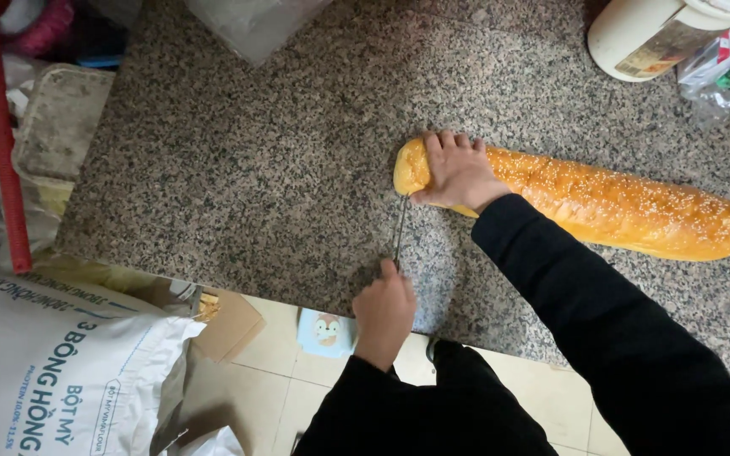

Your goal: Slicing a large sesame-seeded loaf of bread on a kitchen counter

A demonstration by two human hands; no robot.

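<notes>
Head view looks down on a speckled granite counter [255,169] with a long sesame-topped loaf [618,207] lying across it. Every place below is told from that loaf. At its rounded near end, the right hand [456,171] presses down on the crust, fingers curled over the top, grasping the bread. Just below that end, the left hand [384,311] is clenched around the handle of a thin knife [399,232], whose blade runs up to meet the loaf beside the right thumb. Above the loaf's far end stands a cream plastic tub [640,38]; its contents cannot be seen. Well off beyond the cut end, past the counter's edge, sits a grey tray [61,118], and below it a large printed white sack [61,371] on the tiled floor [272,380], its filling hidden.
</notes>
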